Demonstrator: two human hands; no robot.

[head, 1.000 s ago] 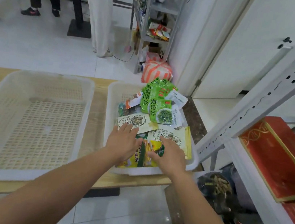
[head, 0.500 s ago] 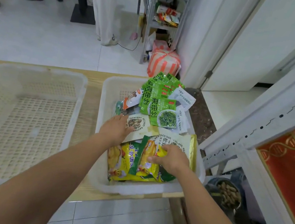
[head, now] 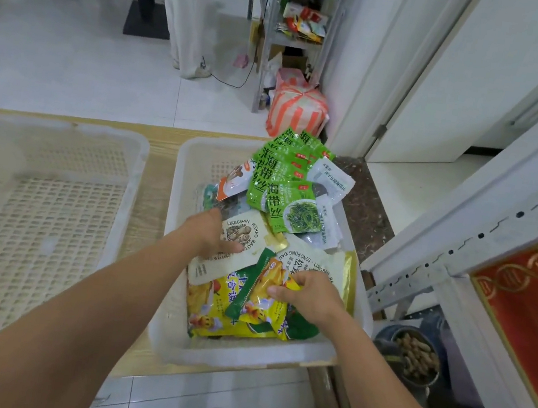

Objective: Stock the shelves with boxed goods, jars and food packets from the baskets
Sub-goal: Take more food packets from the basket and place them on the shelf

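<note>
A pale wooden table (head: pixel 155 188) stands on a white tiled floor (head: pixel 71 72) in a bright storeroom, with a white door (head: pixel 466 93) and a grey wire rack (head: pixel 295 34) of goods behind it. An orange-and-white striped bag (head: pixel 298 111) sits at the rack's foot. At right rises a white metal shelf unit (head: pixel 462 248) bearing a red box (head: pixel 529 309) with gold edging; a jar of peanuts (head: pixel 415 359) sits low beside it.

Two white mesh baskets lie side by side on the table. The left basket (head: pixel 35 205) shows its lattice floor; the right basket (head: pixel 239 355) holds a heap of food packets. Bright green packets (head: pixel 284 185) with white characters are piled at its far end, glossy and overlapping.

The person's left hand (head: pixel 211 233) lies on a cream packet (head: pixel 236 251) printed with mushrooms, thumb across its face; whether the fingers curl beneath cannot be told. The right hand (head: pixel 310 296), fingers bent, pinches a crinkled yellow packet (head: pixel 263 307) with a green band, lying at the basket's near end.
</note>
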